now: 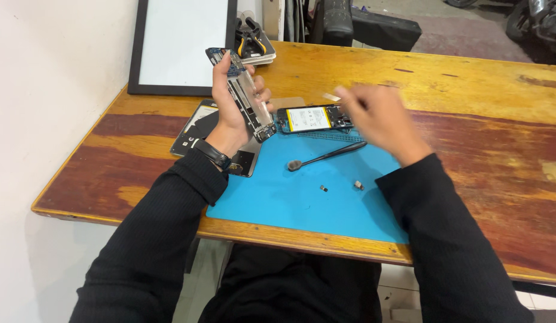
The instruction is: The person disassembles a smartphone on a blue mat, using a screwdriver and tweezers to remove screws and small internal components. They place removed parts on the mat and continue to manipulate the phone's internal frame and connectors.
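Presently, head view, one moment catalogued.

Hands: two. The left hand (233, 104) was clenched around a stripped phone frame (245, 98), held upright and tilted above the far-left part of the blue mat (278, 197). The right hand (379, 119) was blurred in motion over the mat's far-right corner; a small pale strip (331, 97) showed at its fingertips, though whether it was pinched or merely beside them I could not tell.

Step in hand (a judgement): mid-disassembly of a phone, the frame under inspection while the other hand handled a small piece. The next move would call for steadying the frame and a fine, exact pinch, since the loose parts were tiny.

Counted:
- opened phone body with yellow-labelled battery (314, 118), one, lying at the mat's far edge;
- black brush-tipped tool (326, 157), one, on the mat just near that body;
- small loose parts (323, 188), two, apart from each other on the mat;
- dark flat panels (197, 128), at least two, under the left wrist;
- pliers (251, 40), one pair;
- framed whiteboard (182, 42), one, leaning on the wall;
- wooden surface (469, 90), one.
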